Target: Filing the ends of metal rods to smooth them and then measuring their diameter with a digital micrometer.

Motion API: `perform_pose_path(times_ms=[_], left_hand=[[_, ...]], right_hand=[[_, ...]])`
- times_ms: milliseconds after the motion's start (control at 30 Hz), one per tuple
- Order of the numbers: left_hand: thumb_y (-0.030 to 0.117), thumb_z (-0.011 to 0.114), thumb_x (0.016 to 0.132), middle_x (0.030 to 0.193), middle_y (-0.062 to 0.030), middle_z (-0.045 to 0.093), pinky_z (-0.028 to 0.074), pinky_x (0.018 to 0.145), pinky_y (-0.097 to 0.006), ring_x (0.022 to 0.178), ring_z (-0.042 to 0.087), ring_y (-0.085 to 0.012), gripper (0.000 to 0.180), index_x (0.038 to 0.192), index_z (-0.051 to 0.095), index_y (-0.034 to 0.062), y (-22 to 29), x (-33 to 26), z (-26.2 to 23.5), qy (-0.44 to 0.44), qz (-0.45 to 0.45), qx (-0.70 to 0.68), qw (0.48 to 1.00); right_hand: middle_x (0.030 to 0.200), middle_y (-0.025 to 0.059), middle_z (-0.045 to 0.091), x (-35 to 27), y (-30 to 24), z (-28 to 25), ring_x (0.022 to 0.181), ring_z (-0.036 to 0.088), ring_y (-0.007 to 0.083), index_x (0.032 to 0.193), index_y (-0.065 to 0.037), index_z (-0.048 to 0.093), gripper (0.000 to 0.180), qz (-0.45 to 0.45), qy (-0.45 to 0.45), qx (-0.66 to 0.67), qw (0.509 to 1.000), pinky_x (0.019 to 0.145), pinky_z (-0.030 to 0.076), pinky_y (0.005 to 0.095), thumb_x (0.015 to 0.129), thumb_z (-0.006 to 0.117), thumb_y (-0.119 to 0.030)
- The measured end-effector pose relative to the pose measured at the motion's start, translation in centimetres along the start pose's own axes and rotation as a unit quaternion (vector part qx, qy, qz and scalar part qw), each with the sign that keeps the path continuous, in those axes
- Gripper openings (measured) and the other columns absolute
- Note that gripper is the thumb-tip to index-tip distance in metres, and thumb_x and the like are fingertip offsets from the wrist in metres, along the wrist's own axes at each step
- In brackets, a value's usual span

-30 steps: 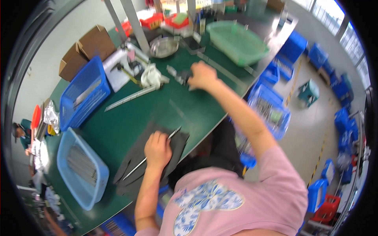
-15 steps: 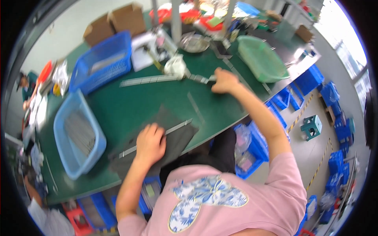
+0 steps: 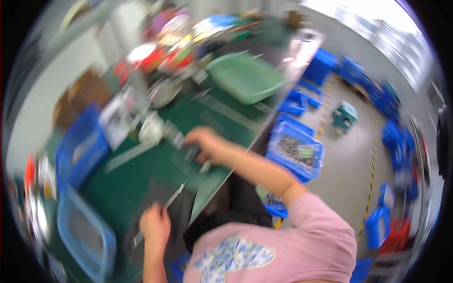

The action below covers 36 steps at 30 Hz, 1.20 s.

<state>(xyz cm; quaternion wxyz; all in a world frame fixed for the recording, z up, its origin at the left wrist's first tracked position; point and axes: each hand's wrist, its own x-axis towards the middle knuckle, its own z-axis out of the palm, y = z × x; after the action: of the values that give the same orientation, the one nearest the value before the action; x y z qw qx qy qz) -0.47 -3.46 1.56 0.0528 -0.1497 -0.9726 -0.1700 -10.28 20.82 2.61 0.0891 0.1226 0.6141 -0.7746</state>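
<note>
Mostly, the risk sits with the thin metal rod [image 3: 175, 195], which lies slantwise across the grey cloth [image 3: 181, 214], its far end near the cloth's far corner. The left hand [image 3: 155, 224] has its fingers curled round the rod at about the middle of the cloth; if they loosened, the rod could probably roll, and a tug on the loose fabric could drag it toward the counter [image 3: 217, 181] edge, just right of the cloth. Beyond the cloth and to its right, the right hand [image 3: 205, 144] bends over a dark-and-silver tool [image 3: 192, 152]; motion blur smears this spot, so I cannot tell whether those fingers are closed on it or merely touching. A poor pinch there might let the tool slip, and a careless sweep could knock the white bundle [image 3: 152, 129], which lies past the cloth's far side. The light blue bin [image 3: 107, 250] stands left of the cloth, close enough that a swing of the rod's near end might clip its rim.
</note>
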Motion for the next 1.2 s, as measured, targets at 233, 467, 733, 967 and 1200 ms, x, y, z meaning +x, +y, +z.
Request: perform_pose_path(times_ms=[233, 467, 733, 967, 1200], left_hand=[[0.021, 0.058, 0.071, 0.086, -0.0154, 0.061, 0.047, 0.064, -0.041, 0.072, 0.059, -0.0343, 0.024, 0.091, 0.056, 0.0076, -1.2, 0.5, -0.1, -0.074, 0.006, 0.144, 0.987], [0.015, 0.053, 0.069, 0.077, -0.0175, 0.058, 0.047, 0.062, -0.042, 0.071, 0.058, -0.0344, 0.016, 0.08, 0.056, 0.0038, -1.4, 1.4, -0.8, -0.152, 0.084, 0.282, 0.944], [0.0, 0.049, 0.072, 0.063, -0.0157, 0.048, 0.039, 0.051, -0.035, 0.054, 0.049, -0.0292, 0.005, 0.074, 0.045, 0.0001, 1.4, 1.1, -11.5, 0.098, -0.028, 0.012, 0.995], [0.001, 0.052, 0.074, 0.065, -0.004, 0.052, 0.043, 0.054, -0.021, 0.061, 0.056, -0.0104, 0.007, 0.078, 0.046, 0.0009, -2.4, 0.9, -7.8, 0.225, -0.114, -0.273, 0.928], [0.006, 0.057, 0.069, 0.065, -0.0031, 0.053, 0.042, 0.057, -0.024, 0.061, 0.052, -0.0105, 0.009, 0.072, 0.05, 0.0014, -4.2, 0.6, -6.3, 0.135, -0.091, -0.284, 0.945]], right_hand=[[0.057, 0.0015, 0.048, -1.7, 5.1, -2.6, 0.031, 0.034, 0.0105, 0.087, -0.012, 0.057, 0.024, 0.137, -0.152, 0.258, 0.944, 0.03, 0.026, 0.024, 0.08, 0.045, -0.031], [0.066, 0.0067, 0.052, -3.8, 7.3, -4.9, 0.035, 0.032, 0.009, 0.104, -0.009, 0.049, 0.036, 0.108, -0.189, 0.441, 0.871, 0.035, 0.028, 0.0234, 0.084, 0.037, -0.036], [0.086, 0.0143, 0.056, -8.0, 5.1, -6.0, 0.051, 0.049, 0.0133, 0.113, -0.004, 0.045, 0.037, 0.066, -0.201, 0.524, 0.825, 0.036, 0.032, 0.0183, 0.082, 0.038, -0.024], [0.096, 0.0128, 0.046, -8.1, 5.9, -4.9, 0.052, 0.042, 0.0175, 0.117, -0.008, 0.04, 0.05, 0.053, -0.307, 0.497, 0.81, 0.049, 0.035, 0.0289, 0.072, 0.044, -0.029], [0.1, 0.0153, 0.047, -7.8, 6.5, -2.7, 0.052, 0.044, 0.0188, 0.117, -0.007, 0.039, 0.049, 0.027, -0.324, 0.445, 0.835, 0.05, 0.034, 0.0296, 0.074, 0.041, -0.03]])
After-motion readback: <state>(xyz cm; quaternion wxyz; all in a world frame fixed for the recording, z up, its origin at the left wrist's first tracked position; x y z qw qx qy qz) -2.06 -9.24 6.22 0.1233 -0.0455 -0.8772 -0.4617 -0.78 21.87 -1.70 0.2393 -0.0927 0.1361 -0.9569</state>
